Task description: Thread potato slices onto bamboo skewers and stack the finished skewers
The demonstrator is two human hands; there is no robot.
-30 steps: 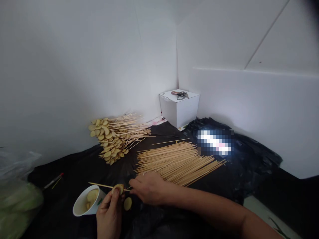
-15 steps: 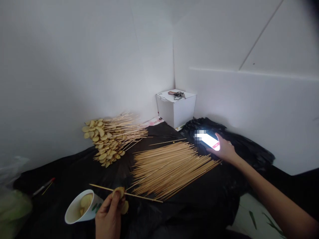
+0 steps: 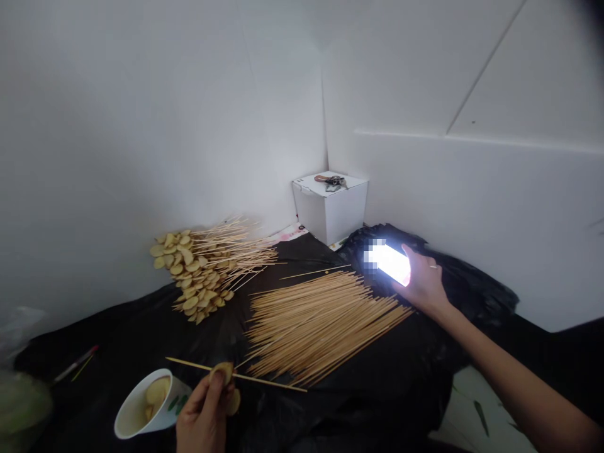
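As left grip (image 3: 204,410) pinches potato slice (image 3: 226,370), skewer (image 3: 274,382) jutting sideways, right grip (image 3: 426,284) clasps phone (image 3: 391,264)

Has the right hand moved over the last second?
Yes. Against the white box, the right hand has gone rightward and farther out, from the near side of the loose skewers to the lit phone, which it grasps.

A thin pale skewer (image 3: 271,381) slants across a round brownish slice (image 3: 226,370), sticking out both sides; farther right, a slanted phone (image 3: 395,265) glares white.
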